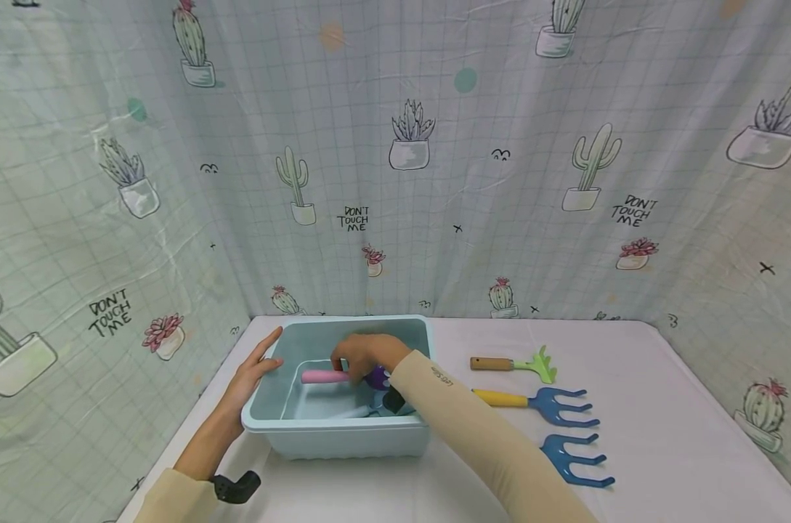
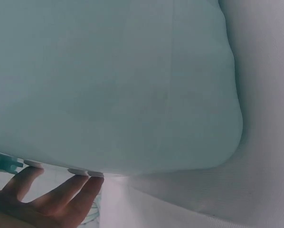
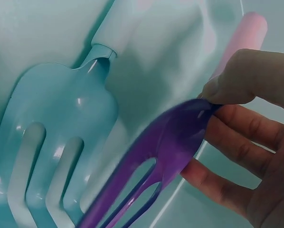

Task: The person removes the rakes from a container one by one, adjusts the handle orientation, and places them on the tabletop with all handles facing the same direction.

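Observation:
My right hand [image 1: 362, 354] reaches into the light blue plastic bin [image 1: 343, 443] and pinches a purple hand fork [image 3: 175, 137] at its neck, between thumb and fingers. Its pink handle [image 1: 323, 376] points left in the head view. Beside it in the bin lies a teal hand fork [image 3: 61, 109] with a pale handle [image 3: 120, 28]. My left hand [image 1: 248, 381] is at the bin's left side, its fingers spread along the rim. In the left wrist view, the fingertips [image 2: 92, 185] touch the bin's edge.
Right of the bin lie a small green rake [image 1: 542, 365] with a wooden handle, a blue hand fork [image 1: 558, 407] with a yellow handle, and another blue fork [image 1: 568, 459], its handle hidden behind my right sleeve. A cactus-print curtain [image 1: 460, 196] surrounds the white table [image 1: 656, 436].

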`<state>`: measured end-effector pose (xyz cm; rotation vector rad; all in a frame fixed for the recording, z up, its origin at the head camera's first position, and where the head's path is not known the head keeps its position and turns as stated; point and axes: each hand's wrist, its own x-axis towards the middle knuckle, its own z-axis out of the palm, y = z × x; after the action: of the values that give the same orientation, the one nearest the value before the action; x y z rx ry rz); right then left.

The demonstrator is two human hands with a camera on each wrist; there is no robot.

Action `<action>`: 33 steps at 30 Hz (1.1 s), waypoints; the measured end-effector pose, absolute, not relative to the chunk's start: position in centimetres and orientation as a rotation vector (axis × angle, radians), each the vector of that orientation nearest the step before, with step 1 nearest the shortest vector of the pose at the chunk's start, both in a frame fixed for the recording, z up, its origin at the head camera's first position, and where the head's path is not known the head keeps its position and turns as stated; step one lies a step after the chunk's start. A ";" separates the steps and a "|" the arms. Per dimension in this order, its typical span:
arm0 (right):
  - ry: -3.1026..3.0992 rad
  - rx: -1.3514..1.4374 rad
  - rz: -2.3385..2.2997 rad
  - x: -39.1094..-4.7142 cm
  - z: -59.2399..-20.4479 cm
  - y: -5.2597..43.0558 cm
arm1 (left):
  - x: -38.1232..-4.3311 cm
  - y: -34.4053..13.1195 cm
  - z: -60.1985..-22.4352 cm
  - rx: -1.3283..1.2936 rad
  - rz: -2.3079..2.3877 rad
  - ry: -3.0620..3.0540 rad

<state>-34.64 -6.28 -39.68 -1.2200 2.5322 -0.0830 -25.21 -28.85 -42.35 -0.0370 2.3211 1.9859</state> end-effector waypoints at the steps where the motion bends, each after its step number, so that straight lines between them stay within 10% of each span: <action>1: 2.533 -1.222 -0.074 -34.6 -39.6 -6.3 | -25.3 -28.8 -42.4 -0.040 1.984 2.323; 33: 2.562 -1.353 -0.016 -33.5 -34.8 -5.2 | -25.3 -28.8 -42.3 -0.061 1.980 2.332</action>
<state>-33.51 -5.16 -34.80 -1.3529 2.5621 -0.0163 -25.29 -28.78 -42.33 -0.0611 2.3322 1.9798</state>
